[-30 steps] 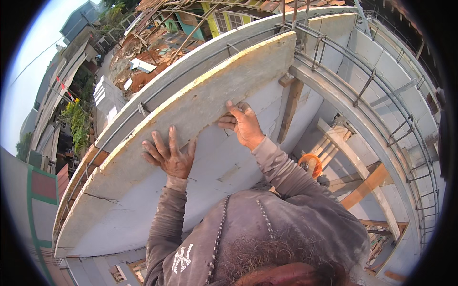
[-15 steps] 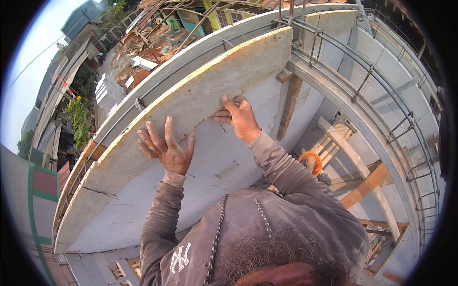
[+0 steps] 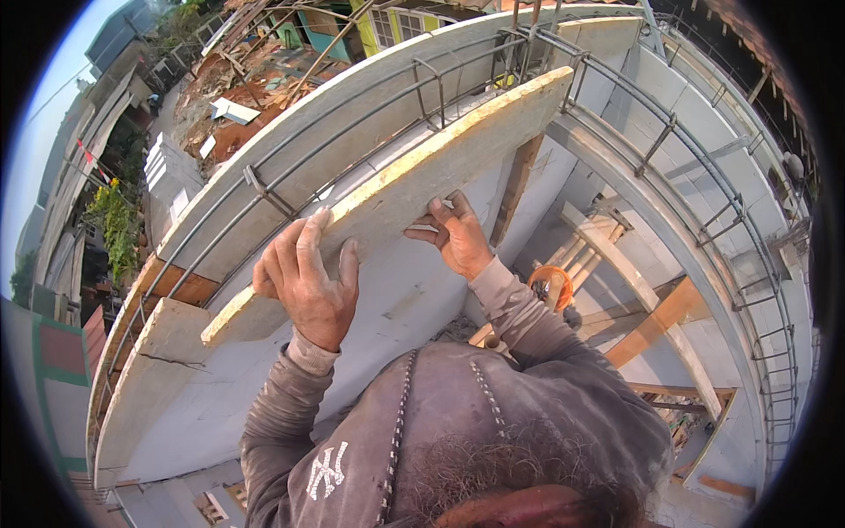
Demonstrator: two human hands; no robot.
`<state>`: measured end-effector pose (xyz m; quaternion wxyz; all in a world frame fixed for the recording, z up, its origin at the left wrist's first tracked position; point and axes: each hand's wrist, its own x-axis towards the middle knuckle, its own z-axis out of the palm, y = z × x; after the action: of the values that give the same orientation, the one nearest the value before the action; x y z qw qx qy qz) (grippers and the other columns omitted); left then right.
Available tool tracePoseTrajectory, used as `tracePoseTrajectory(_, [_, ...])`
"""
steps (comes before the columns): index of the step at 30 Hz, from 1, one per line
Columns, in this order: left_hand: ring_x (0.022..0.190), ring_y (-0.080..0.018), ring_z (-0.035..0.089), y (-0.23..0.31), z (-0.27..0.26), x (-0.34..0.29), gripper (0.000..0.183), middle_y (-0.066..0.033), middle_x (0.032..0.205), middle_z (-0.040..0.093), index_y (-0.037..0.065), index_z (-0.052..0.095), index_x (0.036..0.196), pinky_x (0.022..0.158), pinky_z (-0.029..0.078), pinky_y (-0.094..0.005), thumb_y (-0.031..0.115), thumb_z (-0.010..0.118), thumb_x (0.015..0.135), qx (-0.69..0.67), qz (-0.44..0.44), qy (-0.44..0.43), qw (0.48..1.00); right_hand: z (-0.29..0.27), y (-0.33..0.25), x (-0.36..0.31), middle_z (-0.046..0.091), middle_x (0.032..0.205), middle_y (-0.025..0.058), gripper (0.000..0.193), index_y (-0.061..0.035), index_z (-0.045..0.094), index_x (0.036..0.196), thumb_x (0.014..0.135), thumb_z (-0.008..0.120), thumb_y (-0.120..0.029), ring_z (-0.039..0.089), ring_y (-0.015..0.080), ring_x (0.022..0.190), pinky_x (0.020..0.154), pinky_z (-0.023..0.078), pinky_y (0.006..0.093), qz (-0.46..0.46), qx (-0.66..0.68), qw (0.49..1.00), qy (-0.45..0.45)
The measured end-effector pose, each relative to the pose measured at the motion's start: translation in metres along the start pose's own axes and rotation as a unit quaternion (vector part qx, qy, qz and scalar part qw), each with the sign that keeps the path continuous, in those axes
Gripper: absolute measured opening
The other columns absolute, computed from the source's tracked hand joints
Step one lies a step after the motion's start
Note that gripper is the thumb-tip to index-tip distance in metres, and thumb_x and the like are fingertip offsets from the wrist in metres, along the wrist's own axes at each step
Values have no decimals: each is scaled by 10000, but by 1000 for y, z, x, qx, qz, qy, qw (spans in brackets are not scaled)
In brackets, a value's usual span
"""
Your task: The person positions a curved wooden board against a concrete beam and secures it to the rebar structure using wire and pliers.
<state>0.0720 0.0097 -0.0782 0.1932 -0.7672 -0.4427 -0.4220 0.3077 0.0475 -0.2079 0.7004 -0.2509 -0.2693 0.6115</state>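
Left hand point(image 3: 308, 286) clamping a flat, pale board point(image 3: 396, 207) over its rough yellowish edge, right hand point(image 3: 456, 238) pinching its lower rim, board slanting along the near side of the thin-barred steel cage point(image 3: 253, 179).

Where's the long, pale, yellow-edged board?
In the head view, the long, pale, yellow-edged board slants across the upper middle, touched by the left hand, near the right hand, its right end by a brown wooden post.

yellow-edged pale-grey board point(image 3: 392, 220), black-and-white drawcords point(image 3: 400, 414)
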Motion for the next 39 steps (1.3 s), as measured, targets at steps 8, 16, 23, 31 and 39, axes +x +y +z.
tracePoseTrajectory(8, [1096,-258,600,29,14,-41,416,-79,1137,669,99,714,1253,982,370,-410,159,868,872,-318,-81,-163,930,-40,-42,-106,603,1492,71,596,-127,405,1599,1079,676,-236,542,298,1450,1235,433,573,-142,-11,984,106])
tracePoseTrajectory(16, [988,-276,715,69,38,56,354,-141,1114,731,12,738,1242,883,568,-394,177,836,945,-518,115,-146,835,-11,-238,-167,632,1451,129,430,-3,496,1480,1133,610,-231,631,216,1320,1102,516,368,-408,-245,857,194])
tracePoseTrajectory(23, [868,-152,689,36,78,272,246,-47,928,750,2,742,1048,830,571,-347,226,802,966,-612,-6,-141,778,13,-488,-203,724,1065,31,382,-29,701,1193,1047,743,-379,666,124,948,865,510,255,-332,-636,628,301])
tracePoseTrajectory(31, [878,-231,693,-26,211,349,603,-134,1015,789,-22,785,1208,869,566,-394,551,654,1076,-177,139,-386,895,-34,-602,-171,712,975,-11,467,-90,759,1103,1002,731,-546,634,93,897,846,481,283,15,-787,530,316])
tracePoseTrajectory(39, [1394,-322,619,-62,248,337,557,-230,1515,634,-4,543,1571,1217,446,-417,365,472,1160,-440,-75,-555,702,-121,-597,-132,754,1047,112,664,8,763,1142,950,737,-627,687,179,958,902,503,323,84,-720,605,329])
